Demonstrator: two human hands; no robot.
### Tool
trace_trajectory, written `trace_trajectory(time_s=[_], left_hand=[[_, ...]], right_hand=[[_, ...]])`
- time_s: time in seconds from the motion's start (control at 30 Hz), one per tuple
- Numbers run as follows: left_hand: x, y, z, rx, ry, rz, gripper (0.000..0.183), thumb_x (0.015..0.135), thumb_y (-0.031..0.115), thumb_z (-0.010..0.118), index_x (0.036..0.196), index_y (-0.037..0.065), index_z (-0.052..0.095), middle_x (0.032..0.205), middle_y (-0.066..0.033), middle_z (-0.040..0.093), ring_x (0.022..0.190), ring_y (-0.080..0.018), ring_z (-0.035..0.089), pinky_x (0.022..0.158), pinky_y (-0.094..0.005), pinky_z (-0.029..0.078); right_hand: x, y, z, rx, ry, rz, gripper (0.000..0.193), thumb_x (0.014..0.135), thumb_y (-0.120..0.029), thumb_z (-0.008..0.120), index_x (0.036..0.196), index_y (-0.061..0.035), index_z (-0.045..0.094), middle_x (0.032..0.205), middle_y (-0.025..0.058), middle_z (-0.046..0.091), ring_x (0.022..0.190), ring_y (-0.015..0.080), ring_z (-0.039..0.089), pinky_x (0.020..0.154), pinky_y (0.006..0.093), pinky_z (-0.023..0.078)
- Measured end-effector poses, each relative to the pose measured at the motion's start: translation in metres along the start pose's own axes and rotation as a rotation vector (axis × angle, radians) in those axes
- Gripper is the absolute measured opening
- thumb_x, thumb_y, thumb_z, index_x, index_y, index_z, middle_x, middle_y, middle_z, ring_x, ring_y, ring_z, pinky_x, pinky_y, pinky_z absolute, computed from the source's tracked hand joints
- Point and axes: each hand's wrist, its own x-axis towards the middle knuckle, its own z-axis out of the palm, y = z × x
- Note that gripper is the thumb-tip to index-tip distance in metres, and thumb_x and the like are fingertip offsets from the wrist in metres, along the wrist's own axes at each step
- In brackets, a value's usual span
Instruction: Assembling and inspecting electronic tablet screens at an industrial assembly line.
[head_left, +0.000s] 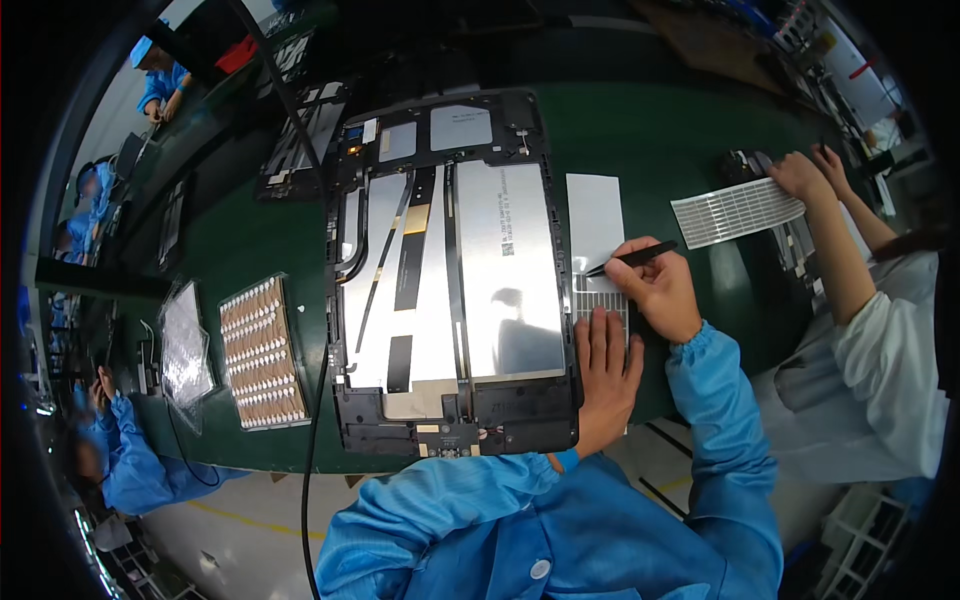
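Step in hand is prob. picking a small piece off the label sheet [597, 222] w/ the black tweezers [643, 257]; the sheet lies just R of the open tablet [515, 300], which is the landmark for all below, its plain white part at the far end and its gridded part nearer the wearer. Next move prob. calls for getting the tips under one piece's edge w/o tearing it, sheet held flat; can't tell if a piece is btwn the tips yet. R hand [662, 290], on the sheet's far side from the tablet, pinches the tweezers btwn thumb & fingers, tips pointing L toward the tablet's R edge, about where white meets grid; wrist bent inward, forearm coming up from lower R. L hand [605, 375], by the tablet's lower R corner, lies palm down on the grid, fingers slightly spread & pointing away from the wearer, apparently as a hold-down; its thumb isn't clearly visible. L forearm crosses the body along the tablet's near edge.
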Motion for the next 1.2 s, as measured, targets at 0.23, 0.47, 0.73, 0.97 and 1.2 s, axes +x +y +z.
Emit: trace_trajectory(time_s=[0.23, 0.47, 0.73, 0.97, 1.2], left_hand=[[0.001, -0.001, -0.003, 0.022, -0.013, 0.005, 0.057, 0.092, 0.032, 0.060, 0.136, -0.003, 0.056, 0.145, -0.0407, 0.041, 0.139, -0.0581, 0.034, 0.117, -0.0662, 0.022], [0.004, 0.000, -0.007, 0.013, -0.024, 0.000, 0.055, 0.093, 0.032, 0.059, 0.136, -0.003, 0.057, 0.144, -0.0399, 0.042, 0.140, -0.0570, 0.034, 0.117, -0.0649, 0.022], [0.003, 0.001, -0.006, 0.031, -0.053, -0.006, 0.055, 0.095, 0.032, 0.057, 0.138, -0.002, 0.055, 0.146, -0.0390, 0.042, 0.141, -0.0559, 0.034, 0.118, -0.0643, 0.022], [0.005, 0.000, -0.007, 0.018, -0.055, -0.016, 0.055, 0.095, 0.032, 0.056, 0.138, -0.002, 0.055, 0.146, -0.0387, 0.041, 0.141, -0.0557, 0.033, 0.118, -0.0634, 0.022], [0.008, -0.001, -0.009, 0.000, -0.020, -0.022, 0.056, 0.093, 0.030, 0.059, 0.139, -0.003, 0.055, 0.146, -0.0406, 0.040, 0.141, -0.0565, 0.033, 0.117, -0.0639, 0.023]], right_hand=[[0.006, -0.006, 0.000, -0.067, -0.021, 0.025, 0.020, 0.090, -0.014, 0.077, 0.099, 0.0016, 0.070, 0.073, -0.0009, 0.064, 0.063, 0.0027, 0.052, 0.055, 0.0215, 0.042], [0.007, -0.003, -0.003, -0.110, -0.037, -0.005, 0.020, 0.090, -0.015, 0.077, 0.100, 0.0012, 0.070, 0.070, 0.0008, 0.064, 0.061, 0.0042, 0.054, 0.054, 0.0231, 0.043], [0.002, -0.002, 0.001, -0.051, -0.004, -0.014, 0.018, 0.091, -0.013, 0.076, 0.099, 0.0005, 0.069, 0.077, 0.0007, 0.066, 0.065, 0.0037, 0.055, 0.058, 0.0221, 0.045], [-0.001, -0.004, -0.002, 0.088, -0.058, 0.038, 0.016, 0.092, -0.011, 0.075, 0.100, 0.0009, 0.067, 0.083, 0.0007, 0.066, 0.070, 0.0030, 0.056, 0.062, 0.0195, 0.046], [-0.031, -0.069, -0.018, 0.203, -0.045, 0.032, 0.023, 0.093, -0.017, 0.075, 0.104, -0.0006, 0.063, 0.084, 0.0024, 0.064, 0.072, 0.0073, 0.058, 0.066, 0.0215, 0.047]])
